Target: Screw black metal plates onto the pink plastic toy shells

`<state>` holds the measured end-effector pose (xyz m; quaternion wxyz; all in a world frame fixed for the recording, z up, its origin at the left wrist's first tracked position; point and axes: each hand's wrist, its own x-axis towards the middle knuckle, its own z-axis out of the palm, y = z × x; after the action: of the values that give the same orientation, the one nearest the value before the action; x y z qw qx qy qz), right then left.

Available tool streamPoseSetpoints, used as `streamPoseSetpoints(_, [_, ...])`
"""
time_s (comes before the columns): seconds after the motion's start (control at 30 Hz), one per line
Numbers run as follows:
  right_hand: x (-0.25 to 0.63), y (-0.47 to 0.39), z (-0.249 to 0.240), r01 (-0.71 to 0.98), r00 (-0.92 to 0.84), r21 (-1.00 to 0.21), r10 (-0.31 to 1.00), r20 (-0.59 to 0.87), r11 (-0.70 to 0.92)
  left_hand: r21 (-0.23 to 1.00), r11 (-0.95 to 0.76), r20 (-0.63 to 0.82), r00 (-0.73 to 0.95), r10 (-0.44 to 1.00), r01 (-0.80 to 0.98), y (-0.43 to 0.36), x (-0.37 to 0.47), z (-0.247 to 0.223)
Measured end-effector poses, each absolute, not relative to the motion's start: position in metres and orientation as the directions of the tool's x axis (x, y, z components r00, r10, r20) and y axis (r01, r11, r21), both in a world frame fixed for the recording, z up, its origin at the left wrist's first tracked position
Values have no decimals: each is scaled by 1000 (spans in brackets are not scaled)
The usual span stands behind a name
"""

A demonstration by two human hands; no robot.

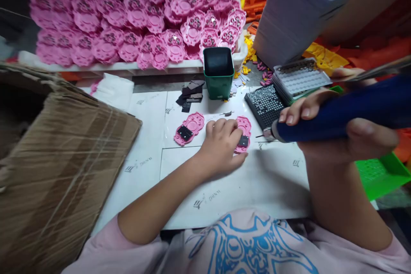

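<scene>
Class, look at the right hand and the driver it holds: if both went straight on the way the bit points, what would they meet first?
Probably the pink piece beside the left hand, near its black plate. Height is unclear, so the bit might pass above.

This is a workshop: rows of pink plastic parts, a blue power screwdriver and a black screw tray show it.
</scene>
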<state>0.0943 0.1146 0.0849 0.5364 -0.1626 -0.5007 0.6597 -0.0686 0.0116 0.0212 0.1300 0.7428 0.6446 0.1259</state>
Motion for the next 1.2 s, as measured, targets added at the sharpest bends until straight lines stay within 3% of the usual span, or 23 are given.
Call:
streamPoseSetpoints(0.17, [109, 110, 81, -515, -334, -849, 885, 324, 117, 213, -84, -148, 118, 982, 973, 0, -85, 48])
streamPoseSetpoints(0.3, [115, 105, 66, -580, -354, -808, 861, 365, 104, 161, -47, -193, 78, 978, 986, -19, -103, 55])
streamPoseSetpoints(0.43, [122, 101, 64, -635, -341, -762, 840, 421, 125, 165, 60, -164, -33, 986, 985, -35, -120, 48])
streamPoseSetpoints(0.6, [132, 102, 63, -597, -368, -799, 859, 357, 76, 197, 167, -53, -160, 986, 966, -45, -134, 36])
streamPoseSetpoints(0.7, [136, 105, 60, -603, -368, -794, 856, 363, 77, 342, 139, 91, -180, 979, 929, -51, -126, 48])
streamPoseSetpoints(0.77, [138, 107, 59, -610, -359, -788, 857, 371, 86, 572, -59, 236, -94, 967, 818, -60, -107, 69])
streamPoseSetpoints(0.83, [139, 109, 59, -610, -329, -786, 871, 364, 97, 752, -325, 373, 35, 927, 573, -71, -78, 93])
streamPoseSetpoints(0.9, [139, 111, 60, -595, -296, -798, 896, 332, 99, 748, -494, 552, -1, 834, 442, -81, -44, 113])
streamPoseSetpoints(1.0, [138, 112, 60, -594, -240, -802, 937, 253, 64, 765, -404, 570, -236, 787, 501, -89, -6, 125])
streamPoseSetpoints(1.2, [135, 115, 57, -581, -160, -807, 958, 238, 104, 790, -376, 548, -283, 787, 484, -98, 8, 115])
